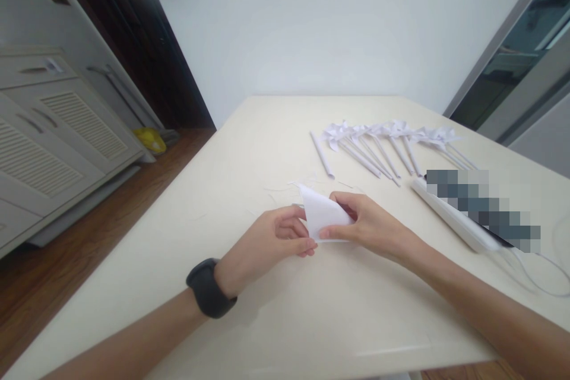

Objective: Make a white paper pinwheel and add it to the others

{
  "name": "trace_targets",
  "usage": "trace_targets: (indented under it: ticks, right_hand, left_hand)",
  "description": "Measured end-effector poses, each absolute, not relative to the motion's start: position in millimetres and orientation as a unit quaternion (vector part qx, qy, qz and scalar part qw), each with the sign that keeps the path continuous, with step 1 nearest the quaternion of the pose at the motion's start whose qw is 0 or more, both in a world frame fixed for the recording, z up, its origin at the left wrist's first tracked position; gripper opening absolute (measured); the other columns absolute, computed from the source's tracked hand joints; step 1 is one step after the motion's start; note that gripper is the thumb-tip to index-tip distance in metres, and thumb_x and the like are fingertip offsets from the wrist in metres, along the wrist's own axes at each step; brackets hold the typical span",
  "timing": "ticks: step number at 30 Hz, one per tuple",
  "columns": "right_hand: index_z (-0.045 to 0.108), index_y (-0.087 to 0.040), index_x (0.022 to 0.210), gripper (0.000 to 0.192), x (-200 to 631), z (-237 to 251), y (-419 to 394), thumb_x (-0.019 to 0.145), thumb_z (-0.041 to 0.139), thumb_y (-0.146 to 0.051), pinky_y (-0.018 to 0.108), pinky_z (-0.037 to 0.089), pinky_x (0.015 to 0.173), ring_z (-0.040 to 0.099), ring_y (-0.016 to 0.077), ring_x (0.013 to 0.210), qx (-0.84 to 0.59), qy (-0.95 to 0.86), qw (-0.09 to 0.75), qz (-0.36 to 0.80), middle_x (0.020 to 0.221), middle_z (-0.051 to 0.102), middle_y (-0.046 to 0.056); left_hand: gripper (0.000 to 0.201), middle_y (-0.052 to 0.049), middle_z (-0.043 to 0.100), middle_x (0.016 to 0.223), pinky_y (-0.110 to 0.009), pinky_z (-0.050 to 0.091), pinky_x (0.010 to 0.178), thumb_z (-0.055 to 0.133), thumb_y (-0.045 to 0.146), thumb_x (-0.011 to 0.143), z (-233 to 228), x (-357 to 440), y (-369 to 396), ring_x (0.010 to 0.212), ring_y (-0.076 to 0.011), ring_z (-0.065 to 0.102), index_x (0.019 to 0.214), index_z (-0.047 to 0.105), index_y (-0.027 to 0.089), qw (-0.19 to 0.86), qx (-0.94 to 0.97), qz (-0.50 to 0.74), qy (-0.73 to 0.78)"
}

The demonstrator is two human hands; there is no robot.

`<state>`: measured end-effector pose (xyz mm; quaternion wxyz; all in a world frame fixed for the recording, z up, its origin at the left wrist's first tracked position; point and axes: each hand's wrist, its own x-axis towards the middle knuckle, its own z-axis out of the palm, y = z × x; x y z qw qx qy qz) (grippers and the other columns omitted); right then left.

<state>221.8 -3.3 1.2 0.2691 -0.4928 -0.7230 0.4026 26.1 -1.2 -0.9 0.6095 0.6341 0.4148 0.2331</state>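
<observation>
A folded sheet of white paper (324, 214) is held between my two hands, just above the table near its middle. My right hand (363, 222) grips it from the right, thumb on the near face and the other fingers behind. At its lower left corner, the thumb and fingers of my left hand (285, 234) pinch the edge. A black band (211, 288) sits on my left wrist. Behind the paper lie several thin white paper strips (276, 190). Beyond them a rolled white paper tube (322, 154) rests on the tabletop.
Several white paper pinwheels (392, 130) on paper sticks lie in a row at the back right of the cream table (249, 148). A white device (454, 217) with a cable, partly pixelated, stands to the right. A wall (312, 24) rises behind; cabinets (66, 124) are at left.
</observation>
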Motion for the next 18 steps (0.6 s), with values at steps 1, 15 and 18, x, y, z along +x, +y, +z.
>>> trace_targets:
  ticks: [1, 15, 18]
  right_hand:
    - [0.05, -0.018, 0.073, 0.022, 224, 2, -2, 0.069, 0.064, -0.035, 0.02, 0.03, 0.048, 0.042, 0.0095, 0.06, -0.483, -0.729, 0.262, 0.409, 0.067, 0.046, -0.004]
    - [0.057, -0.017, 0.066, 0.029, 236, -1, 3, 0.077, 0.059, -0.043, 0.021, 0.029, 0.041, 0.041, 0.0088, 0.048, -0.492, -0.682, 0.294, 0.454, 0.055, 0.047, -0.002]
    - [0.062, -0.017, 0.068, 0.026, 234, -1, 3, 0.076, 0.06, -0.041, 0.021, 0.03, 0.041, 0.043, 0.0088, 0.048, -0.502, -0.68, 0.323, 0.425, 0.057, 0.05, -0.002]
  left_hand:
    - [0.027, -0.005, 0.067, 0.078, -0.032, 0.05, 0.073, 0.061, 0.025, 0.073, -1, 26, 0, 0.075, -0.0189, 0.064, 0.098, 0.059, 0.015, 0.6, 0.643, 0.235, 0.415]
    - [0.015, 0.001, 0.064, 0.068, -0.027, 0.048, 0.068, 0.061, 0.02, 0.074, -1, 23, 1, 0.069, -0.0145, 0.062, 0.087, 0.056, 0.017, 0.569, 0.669, 0.243, 0.413]
    - [0.015, 0.0, 0.064, 0.069, -0.026, 0.048, 0.068, 0.061, 0.02, 0.074, 1, 23, 1, 0.069, -0.0144, 0.062, 0.087, 0.055, 0.016, 0.572, 0.663, 0.241, 0.418]
